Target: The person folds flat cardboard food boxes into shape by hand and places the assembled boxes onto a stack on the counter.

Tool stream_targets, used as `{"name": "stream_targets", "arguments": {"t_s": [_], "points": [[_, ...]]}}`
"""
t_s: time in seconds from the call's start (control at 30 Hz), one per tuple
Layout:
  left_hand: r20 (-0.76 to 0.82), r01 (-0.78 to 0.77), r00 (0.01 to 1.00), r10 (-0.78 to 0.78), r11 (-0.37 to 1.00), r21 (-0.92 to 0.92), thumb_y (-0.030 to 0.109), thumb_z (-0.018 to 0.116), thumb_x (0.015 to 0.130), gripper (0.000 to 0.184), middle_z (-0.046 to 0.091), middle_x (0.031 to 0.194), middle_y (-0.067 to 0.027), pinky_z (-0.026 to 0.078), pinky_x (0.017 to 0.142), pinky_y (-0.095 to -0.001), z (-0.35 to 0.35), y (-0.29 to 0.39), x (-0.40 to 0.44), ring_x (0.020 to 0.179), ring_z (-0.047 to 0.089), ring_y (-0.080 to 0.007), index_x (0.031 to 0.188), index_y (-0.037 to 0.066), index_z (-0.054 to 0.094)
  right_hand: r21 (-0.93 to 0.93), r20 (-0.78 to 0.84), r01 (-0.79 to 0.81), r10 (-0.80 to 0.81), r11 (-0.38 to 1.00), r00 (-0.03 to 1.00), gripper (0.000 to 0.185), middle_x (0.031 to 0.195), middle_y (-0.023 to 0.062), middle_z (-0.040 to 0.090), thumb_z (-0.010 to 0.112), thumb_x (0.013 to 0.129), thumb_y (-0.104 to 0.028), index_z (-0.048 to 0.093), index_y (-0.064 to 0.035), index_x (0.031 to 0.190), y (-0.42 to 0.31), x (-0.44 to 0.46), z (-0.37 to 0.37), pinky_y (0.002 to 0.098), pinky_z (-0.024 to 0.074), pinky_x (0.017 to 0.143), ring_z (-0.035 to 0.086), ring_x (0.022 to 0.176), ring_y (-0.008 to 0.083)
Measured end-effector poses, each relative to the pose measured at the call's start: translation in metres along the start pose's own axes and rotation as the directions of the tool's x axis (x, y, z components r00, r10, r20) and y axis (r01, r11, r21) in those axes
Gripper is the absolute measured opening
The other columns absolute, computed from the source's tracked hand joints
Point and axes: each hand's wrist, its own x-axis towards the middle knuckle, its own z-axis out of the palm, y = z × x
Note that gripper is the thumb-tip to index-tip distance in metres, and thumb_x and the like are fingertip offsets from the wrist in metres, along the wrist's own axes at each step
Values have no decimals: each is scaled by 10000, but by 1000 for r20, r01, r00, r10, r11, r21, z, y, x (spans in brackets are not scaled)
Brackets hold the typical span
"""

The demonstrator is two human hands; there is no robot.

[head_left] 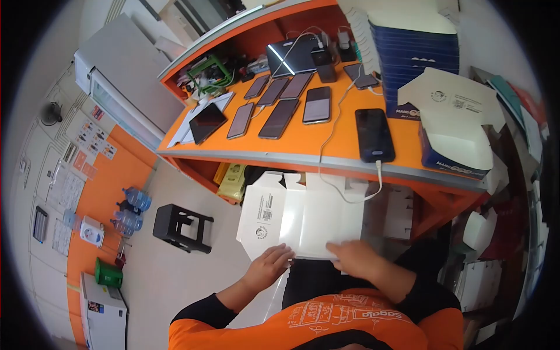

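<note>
A partly unfolded cardboard food box (318,213), with its white inside up, rests at my lap below the desk's front edge. On its left is a lid flap (262,219) printed with a round logo and a code square. My left hand (271,265) holds the box's near left corner, fingers close together over the edge. At the near right edge, my right hand (357,258) grips the box, its index finger on the white surface and its thumb side hidden. The far side flaps stand partly raised.
The orange desk (233,149) carries several phones (280,118), a tablet (207,123) and a charging phone (374,135), whose white cable (344,195) hangs over the box. An opened box (455,146) stands right, before stacked blue boxes (408,64). A black stool (182,227) stands left.
</note>
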Motion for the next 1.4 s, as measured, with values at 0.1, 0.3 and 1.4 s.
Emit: {"name": "stream_targets", "arguments": {"t_s": [0.1, 0.3, 1.4], "points": [[30, -31, 999, 33, 998, -62, 90, 707, 859, 429, 655, 1253, -126, 517, 1037, -401, 11, 9, 15, 1247, 602, -304, 1277, 64, 619, -130, -21, -10, 7, 991, 1000, 273, 924, 146, 683, 632, 884, -196, 622, -125, 1147, 2, -28, 9, 455, 562, 679, 705, 826, 323], [102, -46, 993, 52, 997, -58, 166, 653, 937, 308, 686, 1139, -148, 577, 876, -389, 22, 34, 46, 1044, 694, -323, 1225, 59, 637, -306, -206, -294, 239, 905, 949, 272, 979, 107, 619, 610, 879, -174, 641, -127, 1144, 5, -43, 14, 466, 548, 753, 665, 930, 311], [58, 40, 997, -53, 980, 197, 319, 766, 826, 671, 530, 1375, -175, 440, 1102, -423, -5, 32, -2, 1340, 487, -334, 1376, 13, 532, -377, -278, 47, -162, 925, 947, 369, 1269, 220, 622, 594, 869, -75, 657, 76, 1199, 4, -27, 25, 364, 606, 807, 604, 1153, 341]]}}
